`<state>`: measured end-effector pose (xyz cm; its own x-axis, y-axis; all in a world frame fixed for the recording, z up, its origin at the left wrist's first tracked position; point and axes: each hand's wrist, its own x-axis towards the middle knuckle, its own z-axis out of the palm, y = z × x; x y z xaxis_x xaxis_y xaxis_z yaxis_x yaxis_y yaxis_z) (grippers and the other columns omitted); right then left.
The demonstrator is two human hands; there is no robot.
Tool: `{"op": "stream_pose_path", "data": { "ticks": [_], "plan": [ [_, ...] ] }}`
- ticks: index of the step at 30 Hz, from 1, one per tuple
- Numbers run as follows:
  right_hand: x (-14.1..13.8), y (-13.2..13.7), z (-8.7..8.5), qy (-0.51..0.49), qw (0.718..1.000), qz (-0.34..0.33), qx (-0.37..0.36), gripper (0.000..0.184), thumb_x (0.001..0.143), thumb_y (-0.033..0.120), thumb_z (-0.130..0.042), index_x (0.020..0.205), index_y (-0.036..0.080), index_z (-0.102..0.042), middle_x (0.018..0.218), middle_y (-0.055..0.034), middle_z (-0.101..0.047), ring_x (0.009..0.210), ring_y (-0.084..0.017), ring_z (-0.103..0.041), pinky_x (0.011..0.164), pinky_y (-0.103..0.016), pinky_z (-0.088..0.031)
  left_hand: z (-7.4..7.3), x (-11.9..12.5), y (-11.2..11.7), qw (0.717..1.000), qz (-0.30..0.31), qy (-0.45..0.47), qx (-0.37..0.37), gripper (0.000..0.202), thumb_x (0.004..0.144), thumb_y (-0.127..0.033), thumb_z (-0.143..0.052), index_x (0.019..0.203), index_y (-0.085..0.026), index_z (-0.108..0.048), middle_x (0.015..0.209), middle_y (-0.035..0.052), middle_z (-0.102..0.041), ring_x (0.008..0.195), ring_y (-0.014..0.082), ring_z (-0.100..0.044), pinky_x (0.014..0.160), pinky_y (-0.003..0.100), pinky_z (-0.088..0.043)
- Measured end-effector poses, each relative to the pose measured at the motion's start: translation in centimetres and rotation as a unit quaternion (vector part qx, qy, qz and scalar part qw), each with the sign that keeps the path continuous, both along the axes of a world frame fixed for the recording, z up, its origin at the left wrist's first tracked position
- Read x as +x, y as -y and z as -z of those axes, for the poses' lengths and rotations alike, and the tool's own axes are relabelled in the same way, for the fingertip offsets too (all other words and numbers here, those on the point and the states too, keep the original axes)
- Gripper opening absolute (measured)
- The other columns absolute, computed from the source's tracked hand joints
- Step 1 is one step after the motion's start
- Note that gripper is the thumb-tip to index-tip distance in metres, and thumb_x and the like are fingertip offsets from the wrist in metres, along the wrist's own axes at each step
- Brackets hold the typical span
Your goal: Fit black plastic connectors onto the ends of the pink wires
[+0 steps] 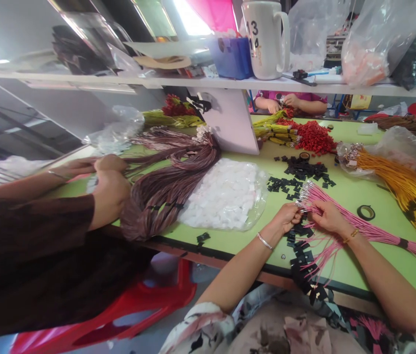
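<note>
My left hand [287, 217] is closed in a pinch at the near end of the pink wires; whatever is between its fingertips is too small to make out. My right hand [326, 217] is closed on pink wire beside it, its fingertips almost meeting those of the left. Under and behind the right hand lies a bundle of pink wires [375, 230] with metal-tipped ends, taped in black near its far right end. Loose pink wires hang toward the table edge. Small black plastic pieces [306, 258] run in a strip below my hands, and more black pieces [309, 169] lie scattered behind them.
A bag of white parts [226, 194] and brown wire bundles [163, 196] lie left, near a co-worker's hands [110, 182]. Yellow wires [407, 182] and a tape roll [366, 212] lie right. A shelf [193, 82] holding a mug [266, 42] crosses above. Another person handles red-ended wires opposite.
</note>
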<state>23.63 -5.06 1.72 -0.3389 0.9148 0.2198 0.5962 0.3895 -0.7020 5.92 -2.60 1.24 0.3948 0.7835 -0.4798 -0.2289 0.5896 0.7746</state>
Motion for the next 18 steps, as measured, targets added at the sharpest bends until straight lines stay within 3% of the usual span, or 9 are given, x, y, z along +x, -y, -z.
{"op": "stream_pose_path", "data": {
  "ticks": [4, 8, 10, 12, 14, 15, 18],
  "plan": [
    [0.2, -0.2, 0.3, -0.017, 1.000, 0.011, -0.013, 0.022, 0.082, 0.027, -0.055, 0.064, 0.023, -0.042, 0.059, 0.0029, -0.044, 0.055, -0.013, -0.036, 0.054, -0.029, -0.027, -0.2, 0.1, -0.1, 1.000, -0.011, 0.004, -0.022, 0.017, 0.077, -0.009, -0.059, 0.066, -0.014, -0.048, 0.049, -0.0046, -0.045, 0.039, 0.0007, -0.031, 0.038, 0.013, -0.012],
    [0.0, -0.2, 0.6, -0.033, 0.999, 0.005, -0.021, 0.017, 0.081, 0.025, -0.053, 0.066, 0.022, -0.045, 0.061, 0.0027, -0.048, 0.057, -0.014, -0.039, 0.056, -0.028, -0.030, 0.1, 0.5, 0.3, 1.000, 0.000, -0.026, 0.009, 0.021, 0.074, -0.018, -0.069, 0.067, -0.015, -0.050, 0.049, -0.0052, -0.046, 0.039, 0.0016, -0.031, 0.039, 0.016, -0.012],
    [0.0, -0.2, 0.5, -0.044, 0.999, -0.002, -0.027, 0.016, 0.083, 0.026, -0.054, 0.069, 0.021, -0.050, 0.064, 0.0014, -0.052, 0.060, -0.014, -0.043, 0.058, -0.028, -0.033, 0.2, 0.3, 0.5, 0.997, 0.025, -0.062, 0.041, 0.024, 0.073, -0.027, -0.073, 0.068, -0.015, -0.052, 0.049, -0.0052, -0.047, 0.038, 0.0027, -0.031, 0.040, 0.018, -0.013],
    [0.3, -0.2, 0.1, -0.070, 0.997, -0.007, -0.039, 0.015, 0.085, 0.030, -0.056, 0.073, 0.020, -0.056, 0.071, -0.0007, -0.058, 0.064, -0.016, -0.048, 0.061, -0.029, -0.036, 0.2, -0.3, 0.6, 0.985, 0.088, -0.114, 0.099, 0.027, 0.074, -0.035, -0.073, 0.068, -0.015, -0.056, 0.049, -0.0044, -0.049, 0.039, 0.0045, -0.033, 0.041, 0.020, -0.018],
    [0.7, -0.2, -0.3, -0.117, 0.991, 0.003, -0.061, 0.018, 0.086, 0.036, -0.059, 0.077, 0.020, -0.058, 0.074, -0.0015, -0.060, 0.066, -0.016, -0.050, 0.063, -0.029, -0.039, 0.1, -1.1, 0.5, 0.952, 0.150, -0.189, 0.187, 0.027, 0.076, -0.039, -0.072, 0.067, -0.015, -0.061, 0.051, -0.0027, -0.051, 0.043, 0.0072, -0.038, 0.046, 0.021, -0.025],
    [0.8, -0.2, -0.4, -0.146, 0.986, 0.012, -0.078, 0.021, 0.087, 0.039, -0.060, 0.079, 0.020, -0.058, 0.073, -0.0010, -0.059, 0.065, -0.016, -0.050, 0.062, -0.029, -0.039, 0.1, -1.5, 0.2, 0.929, 0.153, -0.240, 0.234, 0.027, 0.078, -0.039, -0.070, 0.067, -0.015, -0.063, 0.053, -0.0015, -0.053, 0.047, 0.0089, -0.041, 0.049, 0.022, -0.029],
    [0.9, -0.3, -0.4, -0.209, 0.969, 0.024, -0.132, 0.029, 0.084, 0.049, -0.065, 0.085, 0.021, -0.058, 0.067, 0.0019, -0.055, 0.059, -0.014, -0.048, 0.058, -0.027, -0.039, 0.4, -2.3, -0.9, 0.844, 0.038, -0.399, 0.357, 0.018, 0.084, -0.030, -0.064, 0.073, -0.017, -0.068, 0.071, 0.0036, -0.060, 0.066, 0.0150, -0.051, 0.064, 0.026, -0.038]
  ]
}}
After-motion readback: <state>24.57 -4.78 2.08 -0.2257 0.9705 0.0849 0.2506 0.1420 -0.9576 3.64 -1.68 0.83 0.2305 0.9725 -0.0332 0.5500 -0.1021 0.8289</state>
